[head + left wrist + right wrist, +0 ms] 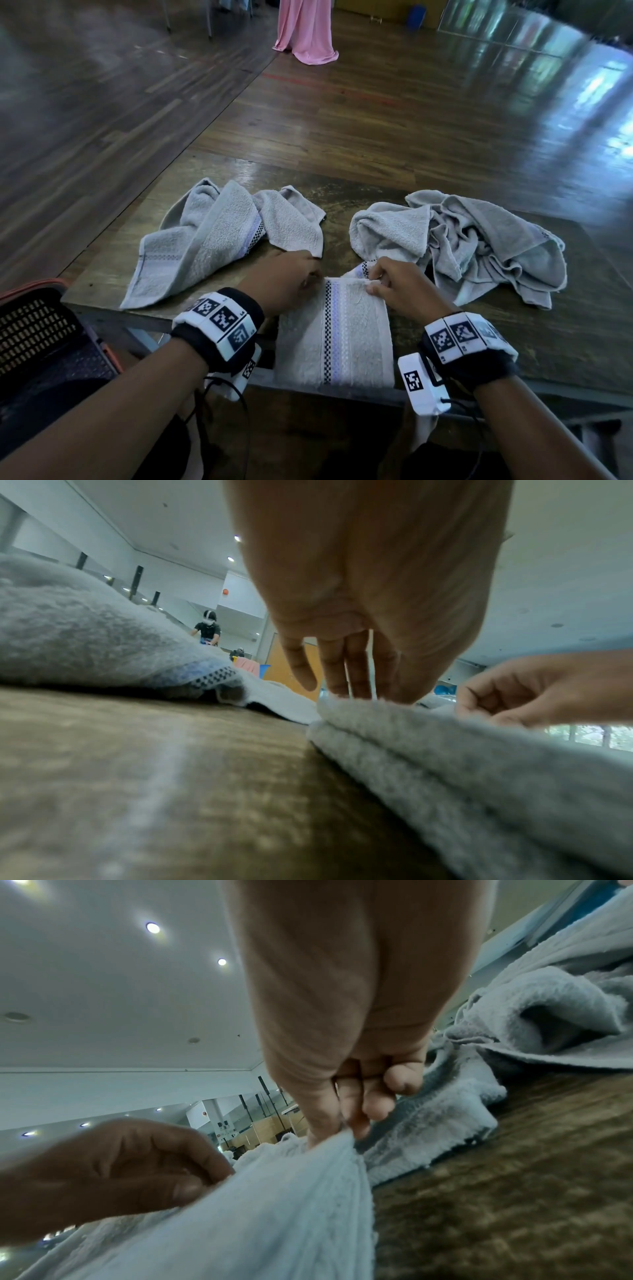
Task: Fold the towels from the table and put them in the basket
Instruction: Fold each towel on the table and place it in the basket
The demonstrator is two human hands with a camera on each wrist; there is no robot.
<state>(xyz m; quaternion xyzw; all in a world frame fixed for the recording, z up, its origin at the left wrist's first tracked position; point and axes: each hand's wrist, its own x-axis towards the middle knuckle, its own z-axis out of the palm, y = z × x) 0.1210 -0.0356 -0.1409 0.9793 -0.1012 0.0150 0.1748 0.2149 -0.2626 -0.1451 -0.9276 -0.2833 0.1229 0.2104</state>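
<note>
A grey towel with a checked and lilac stripe lies folded at the table's near edge. My left hand pinches its far left corner; in the left wrist view the fingers point down onto the towel's edge. At the far right corner, my right hand pinches the towel, thumb and fingers closed on the cloth in the right wrist view. Two more grey towels lie crumpled behind: one on the left, one on the right. A dark mesh basket with an orange rim stands low at the left.
The wooden table ends just before my forearms. Beyond it is shiny wooden floor, with a pink drape hanging far back. A person stands far off in the left wrist view.
</note>
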